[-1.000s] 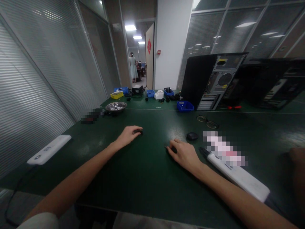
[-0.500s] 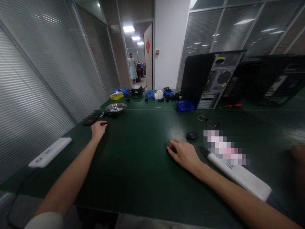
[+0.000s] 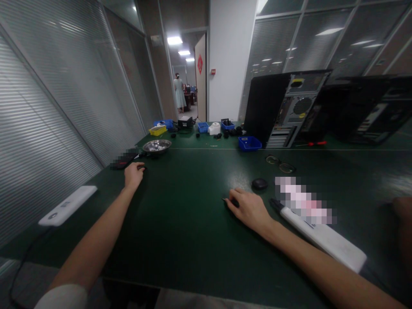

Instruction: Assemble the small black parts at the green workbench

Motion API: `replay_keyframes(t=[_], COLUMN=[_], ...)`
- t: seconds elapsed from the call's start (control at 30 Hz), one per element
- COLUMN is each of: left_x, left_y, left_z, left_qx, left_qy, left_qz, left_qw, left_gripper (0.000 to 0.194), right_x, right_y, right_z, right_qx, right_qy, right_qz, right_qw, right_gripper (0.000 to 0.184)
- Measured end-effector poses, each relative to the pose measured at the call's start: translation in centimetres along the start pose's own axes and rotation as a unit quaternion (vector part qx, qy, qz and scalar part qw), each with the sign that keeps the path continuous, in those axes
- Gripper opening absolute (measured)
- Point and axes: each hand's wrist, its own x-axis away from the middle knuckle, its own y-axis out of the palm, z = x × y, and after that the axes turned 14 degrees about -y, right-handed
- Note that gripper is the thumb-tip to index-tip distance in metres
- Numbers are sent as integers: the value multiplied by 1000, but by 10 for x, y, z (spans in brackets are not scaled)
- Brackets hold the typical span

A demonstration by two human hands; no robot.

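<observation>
My left hand point(image 3: 134, 174) reaches far left over the dark green table point(image 3: 193, 223), fingers curled round a small dark object near a blurred dark item point(image 3: 124, 159) and a metal bowl point(image 3: 156, 146). My right hand point(image 3: 247, 208) rests on the table in the middle, fingers closed over a small black part point(image 3: 232, 201). A round black piece point(image 3: 259, 184) lies just beyond it. A white power strip point(image 3: 325, 240) runs along my right forearm.
Another white power strip point(image 3: 66, 205) lies at the left edge. Blue bins point(image 3: 249, 143), a yellow bin point(image 3: 157, 129) and small parts sit at the back. An open computer tower point(image 3: 286, 109) stands back right, glasses point(image 3: 280, 164) before it. A person stands in the far corridor.
My left hand moved from the table's middle to the far left, carrying the small dark object toward the bowl. My right hand stayed put.
</observation>
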Motion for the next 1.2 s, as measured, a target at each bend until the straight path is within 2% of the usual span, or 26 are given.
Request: replay_keyframes(t=[0.27,0.53,1.03,1.2], left_x=[-2,0,6,9], left_y=[-4,-7,-11,-12], left_z=[1,4,2,5], left_qx=[6,14,-2,-53], left_qy=[-70,-90,-51,-27], left_qz=[-6,3,4,20], left_qw=[998,996,999,998], left_gripper=[27,29,26,27], right_x=[-1,0,-1,-1], right_y=[0,-1,-4,-1], right_z=[0,-1,-3,-2], right_qx=[18,8,1,2], right_qy=[3,2,7,5], right_qz=[-6,-2,-14,-11], right_qw=[1000,1000,1000,1000], right_gripper=[21,21,20,20])
